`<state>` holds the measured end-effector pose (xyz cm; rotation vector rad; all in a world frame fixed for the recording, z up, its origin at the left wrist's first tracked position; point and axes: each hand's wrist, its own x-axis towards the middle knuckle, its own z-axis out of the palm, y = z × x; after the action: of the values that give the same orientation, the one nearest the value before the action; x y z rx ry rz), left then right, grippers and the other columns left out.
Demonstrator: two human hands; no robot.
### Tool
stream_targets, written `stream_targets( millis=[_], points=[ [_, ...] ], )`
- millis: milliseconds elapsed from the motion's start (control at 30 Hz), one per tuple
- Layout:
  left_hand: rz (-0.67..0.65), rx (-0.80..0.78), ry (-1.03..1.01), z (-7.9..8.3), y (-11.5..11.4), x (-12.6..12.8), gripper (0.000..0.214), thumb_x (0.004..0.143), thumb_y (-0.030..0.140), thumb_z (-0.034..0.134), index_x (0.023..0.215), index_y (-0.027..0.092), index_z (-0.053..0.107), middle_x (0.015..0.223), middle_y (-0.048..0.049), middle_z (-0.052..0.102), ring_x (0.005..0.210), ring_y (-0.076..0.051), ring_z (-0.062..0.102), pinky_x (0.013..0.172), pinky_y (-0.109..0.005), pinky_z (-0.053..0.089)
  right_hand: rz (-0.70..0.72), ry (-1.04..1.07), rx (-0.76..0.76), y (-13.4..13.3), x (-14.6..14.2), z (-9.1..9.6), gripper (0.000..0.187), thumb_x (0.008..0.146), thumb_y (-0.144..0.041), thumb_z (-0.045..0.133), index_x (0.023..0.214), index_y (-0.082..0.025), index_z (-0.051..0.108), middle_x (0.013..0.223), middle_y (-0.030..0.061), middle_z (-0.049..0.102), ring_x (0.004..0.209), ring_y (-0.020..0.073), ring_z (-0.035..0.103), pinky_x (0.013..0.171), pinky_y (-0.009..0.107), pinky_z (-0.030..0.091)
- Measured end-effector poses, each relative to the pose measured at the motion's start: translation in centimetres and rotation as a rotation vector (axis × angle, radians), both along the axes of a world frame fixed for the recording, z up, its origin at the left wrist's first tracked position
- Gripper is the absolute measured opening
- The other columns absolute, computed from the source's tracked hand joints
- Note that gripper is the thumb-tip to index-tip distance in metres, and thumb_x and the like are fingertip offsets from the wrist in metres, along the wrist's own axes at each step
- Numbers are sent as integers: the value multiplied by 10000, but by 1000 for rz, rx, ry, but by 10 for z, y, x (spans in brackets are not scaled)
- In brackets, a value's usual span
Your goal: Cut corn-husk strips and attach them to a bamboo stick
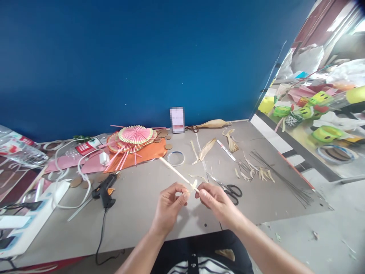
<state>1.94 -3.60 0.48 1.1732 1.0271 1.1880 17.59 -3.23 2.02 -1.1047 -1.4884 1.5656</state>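
A thin pale stick [175, 172] slants up and to the left over the table, its lower end pinched by my right hand [215, 199]. Around that end sits a short cream strip [194, 185], which looks like dried corn husk. My left hand [172, 203] is closed beside it, thumb against forefinger, apparently on the strip's loose end. Just past my right hand lie black-handled scissors [228, 189], blades apart. Pieces of dried husk [205, 151] and a white marker pen [226, 150] rest farther back.
To the left are a glue gun [106, 190] with its cord, a white power strip [37, 217] and a plastic bottle [19, 146]. Pink paper fans [135, 137] lie at the back near a tape roll [176, 158]. Thin wires [285, 180] spread on the right. A blue wall [156, 57] stands behind.
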Motion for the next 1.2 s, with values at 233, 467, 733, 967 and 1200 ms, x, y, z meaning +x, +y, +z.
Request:
stream_targets(
  millis=[233, 467, 733, 967, 1200],
  points=[
    [23, -93, -52, -7, 0, 2, 172, 666, 298, 621, 633, 140, 560, 636, -1, 505, 559, -81, 436, 524, -201, 397, 42, -225, 235, 0, -3, 11, 279, 795, -427, 435, 700, -174, 504, 547, -41, 383, 494, 76, 323, 471, 207, 251],
    [1, -81, -11, -9, -1, 4, 196, 655, 323, 621, 617, 140, 563, 643, -5, 496, 574, -88, 438, 490, -191, 384, 19, -230, 191, 3, -10, 3, 301, 802, -418, 419, 639, -176, 492, 518, -40, 377, 466, 76, 319, 443, 207, 238],
    [2, -90, 3, -10, 1, 1, 185, 683, 319, 591, 635, 147, 540, 630, -1, 510, 573, -91, 451, 516, -197, 390, 86, 51, -156, 6, -12, -1, 301, 759, -451, 476, 647, -172, 482, 413, -75, 338, 366, 51, 249, 372, 198, 185],
    [-26, -67, 104, -14, 0, -2, 193, 701, 337, 549, 663, 148, 540, 677, -18, 497, 598, -105, 458, 524, -204, 396, 96, 30, -189, 8, -8, -8, 291, 748, -460, 492, 666, -181, 495, 464, -50, 440, 378, 60, 359, 401, 196, 281],
    [-74, -27, 117, -8, 1, -1, 173, 718, 314, 520, 730, 149, 570, 735, -34, 527, 671, -128, 488, 548, -210, 414, 45, 104, -273, 12, -8, -8, 269, 750, -431, 501, 674, -174, 509, 418, -75, 355, 355, 43, 251, 358, 188, 177]
  ],
)
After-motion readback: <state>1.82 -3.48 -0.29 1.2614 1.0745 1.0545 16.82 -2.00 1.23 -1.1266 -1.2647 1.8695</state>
